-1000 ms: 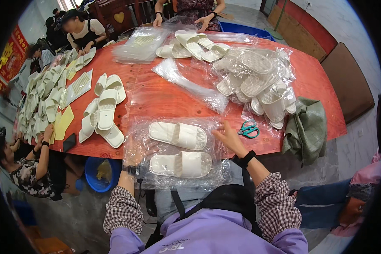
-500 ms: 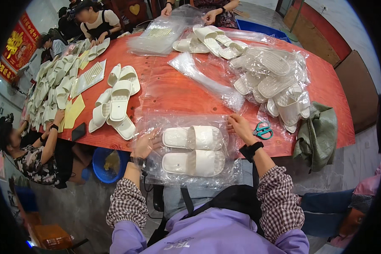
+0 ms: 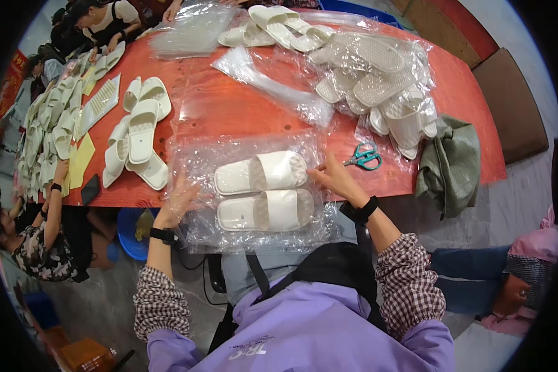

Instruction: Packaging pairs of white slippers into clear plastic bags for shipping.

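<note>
In front of me a clear plastic bag lies across the table's near edge, its lower part hanging over. Inside it, a pair of cream slippers lies side by side: an upper slipper and a lower slipper, toes to the right. My left hand is at the bag's left side, fingers stretched toward the slippers against the film. At the right side my right hand pinches the bag's edge near the upper slipper. Teal-handled scissors rest just beyond my right hand.
Bagged slippers are heaped at the right, beside a green-grey sack. Loose slippers lie to the left, with a bigger pile farther left. Flat plastic bags are stacked at the back. Co-workers sit along the left side.
The view has shifted, so the table's contents sit farther left and higher. Both my hands stay at the bag's sides, and the slippers remain inside it.
</note>
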Demonstrator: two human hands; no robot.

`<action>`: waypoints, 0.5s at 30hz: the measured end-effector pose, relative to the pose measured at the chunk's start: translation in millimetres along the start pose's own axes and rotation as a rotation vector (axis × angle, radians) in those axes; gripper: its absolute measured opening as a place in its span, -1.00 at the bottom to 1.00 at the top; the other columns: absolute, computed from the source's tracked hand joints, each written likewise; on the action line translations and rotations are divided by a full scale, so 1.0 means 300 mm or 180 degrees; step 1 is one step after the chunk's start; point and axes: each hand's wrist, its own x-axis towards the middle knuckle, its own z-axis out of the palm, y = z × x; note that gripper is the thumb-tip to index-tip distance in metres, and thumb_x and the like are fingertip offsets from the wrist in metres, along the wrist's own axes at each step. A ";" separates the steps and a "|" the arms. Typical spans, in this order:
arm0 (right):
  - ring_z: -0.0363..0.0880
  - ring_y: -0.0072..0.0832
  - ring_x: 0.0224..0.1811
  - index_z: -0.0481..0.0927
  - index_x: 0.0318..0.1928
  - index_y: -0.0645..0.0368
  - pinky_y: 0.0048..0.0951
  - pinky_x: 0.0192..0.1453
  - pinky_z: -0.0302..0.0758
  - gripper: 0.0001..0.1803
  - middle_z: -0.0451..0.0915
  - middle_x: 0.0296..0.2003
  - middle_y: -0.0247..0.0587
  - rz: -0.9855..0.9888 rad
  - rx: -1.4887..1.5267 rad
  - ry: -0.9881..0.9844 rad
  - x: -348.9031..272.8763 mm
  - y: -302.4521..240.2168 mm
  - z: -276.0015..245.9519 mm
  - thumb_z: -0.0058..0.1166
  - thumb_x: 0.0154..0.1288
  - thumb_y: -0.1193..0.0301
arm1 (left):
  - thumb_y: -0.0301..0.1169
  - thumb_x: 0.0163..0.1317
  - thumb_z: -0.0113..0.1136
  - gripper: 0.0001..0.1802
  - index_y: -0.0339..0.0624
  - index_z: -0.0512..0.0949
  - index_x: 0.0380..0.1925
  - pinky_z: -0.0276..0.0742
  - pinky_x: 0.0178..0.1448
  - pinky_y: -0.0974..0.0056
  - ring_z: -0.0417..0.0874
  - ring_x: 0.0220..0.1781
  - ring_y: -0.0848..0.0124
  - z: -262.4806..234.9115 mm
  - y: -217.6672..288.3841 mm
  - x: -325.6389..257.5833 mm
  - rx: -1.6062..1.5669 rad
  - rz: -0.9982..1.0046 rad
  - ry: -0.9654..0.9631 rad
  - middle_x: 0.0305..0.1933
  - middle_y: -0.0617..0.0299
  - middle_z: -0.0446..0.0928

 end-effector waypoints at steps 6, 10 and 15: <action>0.58 -0.48 -0.42 -0.01 0.37 0.39 -0.49 -0.36 0.50 -0.04 0.61 -0.39 -0.07 0.0381 0.0433 -0.1051 -0.144 0.065 -0.024 0.31 0.17 0.22 | -0.30 0.33 0.13 -0.21 -0.08 -0.06 0.45 0.52 0.15 0.11 0.60 0.08 0.18 0.002 -0.032 -0.032 0.0366 0.0019 0.0088 0.04 0.03 0.54; 0.55 -0.50 -0.46 -0.48 0.44 0.26 -0.48 -0.36 0.48 0.25 0.58 -0.50 -0.13 -0.0018 0.0107 -0.1196 -0.220 0.070 0.012 0.34 0.11 0.39 | -0.32 0.33 0.13 -0.44 -0.20 0.27 0.30 0.50 0.13 0.28 0.59 0.06 0.32 -0.021 -0.066 -0.009 0.0833 -0.0083 -0.0156 0.04 0.08 0.54; 0.51 -0.51 -0.49 -0.47 0.46 0.17 -0.48 -0.34 0.48 0.20 0.52 -0.51 -0.21 -0.0060 0.0294 -0.1118 -0.225 0.082 0.010 0.27 0.13 0.52 | -0.39 0.32 0.12 -0.56 -0.24 0.42 0.18 0.50 0.09 0.35 0.57 0.03 0.45 -0.012 -0.063 -0.014 0.1073 -0.0191 0.0191 0.00 0.19 0.55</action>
